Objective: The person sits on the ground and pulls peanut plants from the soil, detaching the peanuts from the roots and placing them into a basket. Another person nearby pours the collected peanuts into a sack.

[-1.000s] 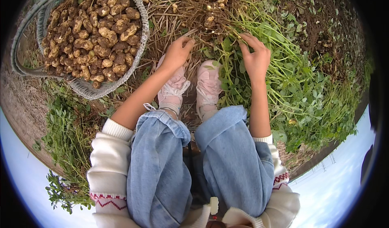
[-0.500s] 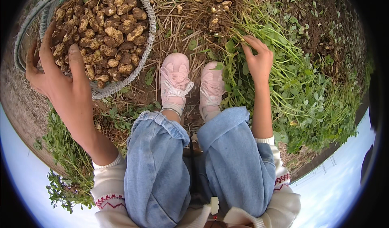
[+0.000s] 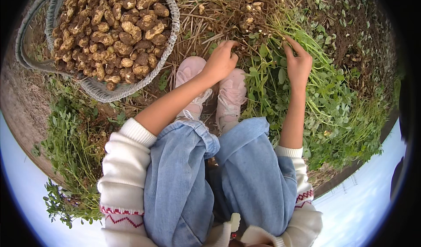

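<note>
My left hand reaches across above my shoes, its index finger and thumb apart and nothing visible between them. Its fingertips are close to the dirty roots of a pulled peanut plant. On the right, my right hand pinches that plant's stems between thumb and forefinger. Soil-covered peanuts hang among the roots, above and between both hands. A round woven basket at the upper left is heaped with loose peanuts, many caked in brown soil.
Leafy peanut plants lie piled along the right. More green plants lie at the left, below the basket. Dry straw covers the ground between basket and roots. Pink shoes stand close under my left hand. Bare soil shows at the upper right.
My left hand has left the basket of peanuts and swung right toward the roots. My right hand stays at the stems. The whole view has shifted slightly.
</note>
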A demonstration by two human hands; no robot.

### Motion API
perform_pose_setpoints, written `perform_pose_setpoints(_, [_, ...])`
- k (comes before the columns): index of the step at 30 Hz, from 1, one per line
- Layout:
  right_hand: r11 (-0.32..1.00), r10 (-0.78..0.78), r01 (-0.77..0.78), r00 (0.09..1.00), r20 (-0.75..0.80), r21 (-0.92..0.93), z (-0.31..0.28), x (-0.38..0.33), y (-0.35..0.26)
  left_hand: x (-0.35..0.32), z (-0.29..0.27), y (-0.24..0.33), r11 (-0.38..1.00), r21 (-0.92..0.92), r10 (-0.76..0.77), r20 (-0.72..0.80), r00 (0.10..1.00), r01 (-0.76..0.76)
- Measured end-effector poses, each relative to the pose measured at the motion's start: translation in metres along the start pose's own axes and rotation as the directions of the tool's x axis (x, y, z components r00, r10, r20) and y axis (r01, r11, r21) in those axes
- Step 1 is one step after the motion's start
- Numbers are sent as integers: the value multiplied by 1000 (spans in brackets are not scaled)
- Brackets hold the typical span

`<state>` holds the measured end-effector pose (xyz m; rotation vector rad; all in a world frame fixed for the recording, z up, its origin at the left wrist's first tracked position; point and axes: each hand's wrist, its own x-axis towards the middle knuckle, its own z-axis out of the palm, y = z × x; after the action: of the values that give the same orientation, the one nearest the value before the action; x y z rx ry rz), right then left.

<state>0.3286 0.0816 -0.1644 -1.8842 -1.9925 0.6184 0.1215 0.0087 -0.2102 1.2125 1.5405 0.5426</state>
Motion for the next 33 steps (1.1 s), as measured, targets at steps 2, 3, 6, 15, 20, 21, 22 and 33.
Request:
perform_pose_setpoints(2, [999, 49, -48, 999, -8, 5, -6, 10, 6, 14, 3, -7, 990, 92, -110, -5, 994, 110])
perform_pose_setpoints(3, [998, 49, -49, 999, -17, -27, -7, 15, 10, 21, 4, -10, 987, -55, -145, 72, 987, 149])
perform_pose_setpoints(6, [999, 35, -35, 999, -37, 2, -7, 23, 18, 35, 6, -9, 924, -308, -155, 247, 957, 229])
perform_pose_setpoints(15, [998, -42, 38, 994, -100, -49, -1, 27, 35, 42, 1, 15, 171, -801, -343, 497, 797, 573])
perform_pose_setpoints(20, [988, -71, 60, 995, -70, -140, -1, 26, 31, 47, 2, -2, -38, -761, -318, 623, 714, 647])
perform_pose_setpoints(21, [991, -61, 52, 996, -67, -127, -1, 25, 33, 48, 2, -3, -77, -754, -335, 636, 695, 652])
perform_pose_setpoints(22, [993, -52, 45, 997, -64, -114, 0, 25, 34, 49, 2, -4, -117, -746, -352, 648, 675, 655])
perform_pose_setpoints(33, [993, -81, 74, 994, -77, -97, 2, 23, 37, 47, 10, 10, -152, -727, -320, 677, 663, 669])
